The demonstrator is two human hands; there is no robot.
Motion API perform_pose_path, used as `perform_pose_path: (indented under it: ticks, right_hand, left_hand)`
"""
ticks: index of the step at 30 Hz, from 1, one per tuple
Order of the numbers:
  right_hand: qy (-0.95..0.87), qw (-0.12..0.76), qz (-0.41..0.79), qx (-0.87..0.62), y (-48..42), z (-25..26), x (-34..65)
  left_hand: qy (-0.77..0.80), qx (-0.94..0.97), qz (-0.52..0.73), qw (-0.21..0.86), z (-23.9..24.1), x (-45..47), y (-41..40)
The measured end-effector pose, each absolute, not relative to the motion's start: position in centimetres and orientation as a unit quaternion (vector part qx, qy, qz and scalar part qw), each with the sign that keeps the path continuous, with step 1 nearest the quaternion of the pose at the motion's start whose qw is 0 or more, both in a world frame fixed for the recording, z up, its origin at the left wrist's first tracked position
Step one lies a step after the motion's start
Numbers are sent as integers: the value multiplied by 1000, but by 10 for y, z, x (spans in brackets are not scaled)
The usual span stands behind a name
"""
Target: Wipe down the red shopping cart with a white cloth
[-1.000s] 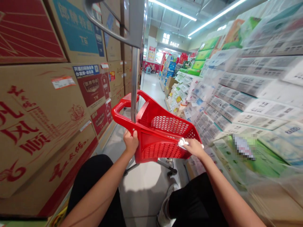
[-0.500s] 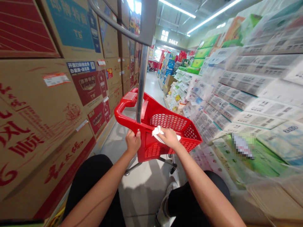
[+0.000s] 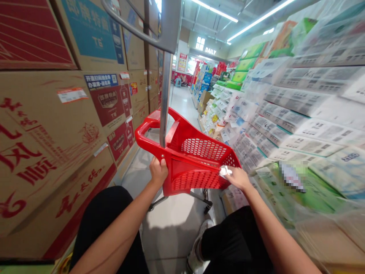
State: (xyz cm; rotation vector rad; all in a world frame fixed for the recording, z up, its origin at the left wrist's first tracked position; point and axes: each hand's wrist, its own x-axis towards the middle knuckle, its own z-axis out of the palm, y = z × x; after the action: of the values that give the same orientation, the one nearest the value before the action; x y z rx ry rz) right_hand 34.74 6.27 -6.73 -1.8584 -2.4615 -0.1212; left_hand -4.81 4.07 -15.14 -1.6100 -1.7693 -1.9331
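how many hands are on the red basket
2: the left hand grips the red basket at its near left corner, and the right hand presses a white cloth on its right rim.

Left hand grips red basket; right hand presses white cloth on it.

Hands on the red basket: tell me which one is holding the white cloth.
The right hand holds the white cloth, pressed at the red basket rim's right corner. The left hand holds no cloth; it grips the rim's left corner below the metal pole.

Lighting: bright ceiling tube lights. Soft shadow on floor. Edges warped w/ fisheye; right shelves motion-blurred.
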Motion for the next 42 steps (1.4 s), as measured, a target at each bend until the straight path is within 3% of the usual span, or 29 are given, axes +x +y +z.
perform_pose_path:
  ticks: [4, 11, 18, 25, 36, 42]
  right_hand:
    - [-832, 38, -42, -552, 53, -48, 265]
    - [-861, 142, -25, -487, 42, -25, 135]
    - [-818, 129, -85, -554, 50, -60, 218]
    - [-717, 188, -135, -658, 49, -90, 315]
    - [-783, 327, -77, -524, 35, -63, 117]
    - [-839, 304, -89, -442, 31, -66, 131]
  left_hand:
    - [-582, -520, -625, 32, -156, -31, 41]
    - [-575, -555, -601, 19, -159, -20, 41]
    - [-603, -544, -580, 59, -150, -58, 48]
    - [-572, -533, -621, 60, -151, -63, 42]
    - [-549, -500, -667, 66, -147, -39, 48]
    - [-567, -513, -641, 67, -143, -59, 54]
